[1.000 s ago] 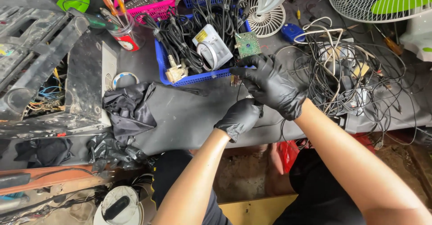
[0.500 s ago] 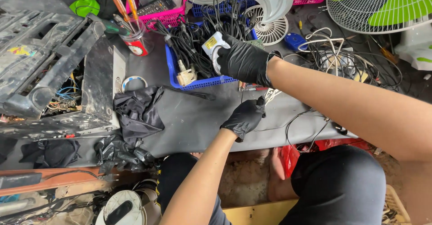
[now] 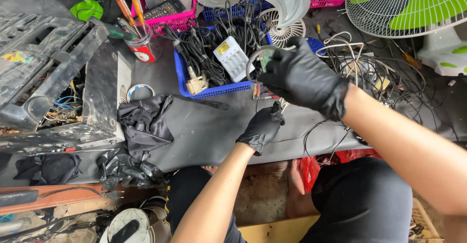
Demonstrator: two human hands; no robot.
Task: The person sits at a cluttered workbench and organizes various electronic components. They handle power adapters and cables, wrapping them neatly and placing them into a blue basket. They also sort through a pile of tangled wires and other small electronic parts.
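From the head view, the thing you are working on is a thin grey cable [image 3: 250, 68], bent into a loop that rises from your right hand over the near edge of the blue basket [image 3: 181, 73]. Its lower end carries small plugs [image 3: 255, 93] hanging just above the dark bench top [image 3: 204, 126], close to the basket's front wall. A small green circuit board [image 3: 265, 57] shows beside the loop; whether it is joined to the cable is hard to make out.

Your right hand [image 3: 300, 75], in a black glove, reaches in from the right with the forearm crossing the bench's near edge, and its fingers are closed around the cable at the loop's right side. Your left hand [image 3: 261, 127], also gloved, comes up from below with the wrist bent, fingers curled and pinched together at the tips just under the right hand; what they grip is too small to tell, though a thin wire [image 3: 311, 132] runs off from there along the near edge.

The basket holds a tangle of black leads and a white charger [image 3: 233, 58]. A crumpled black cloth [image 3: 143, 124] lies to the left, a heap of wires [image 3: 379, 73] to the right. The green fan [image 3: 413, 9] is cut off at the top right corner.
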